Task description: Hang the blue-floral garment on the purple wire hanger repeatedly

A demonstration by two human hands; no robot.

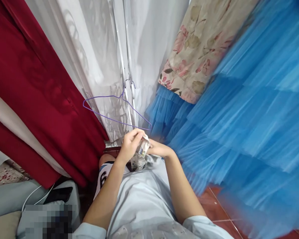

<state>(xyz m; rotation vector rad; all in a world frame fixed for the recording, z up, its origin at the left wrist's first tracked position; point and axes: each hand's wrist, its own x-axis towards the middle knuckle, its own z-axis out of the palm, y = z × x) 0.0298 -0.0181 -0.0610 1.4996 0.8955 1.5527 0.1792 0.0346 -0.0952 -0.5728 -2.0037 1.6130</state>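
Note:
In front of my waist, my left hand (132,144) pinches the upper edge of a light, printed piece of cloth (144,148), with thumb and fingers pressed together. My right hand (156,148) is at the cloth's other side, closed on it; its fingertips are partly hidden behind the fabric. The rest of the cloth hangs crumpled toward my lap. Just above both hands, a purple wire hanger (107,118) hangs with nothing on it, its hook at a white metal rail (129,66).
Red drapes (47,89) hang at left, white lacy curtains (89,49) behind the hanger. At right hang a floral cloth (186,63) and a blue tulle skirt (239,122). A dark phone (58,195) lies on a grey sofa (12,196) beside a white cable. Red tiles (214,205) cover the floor.

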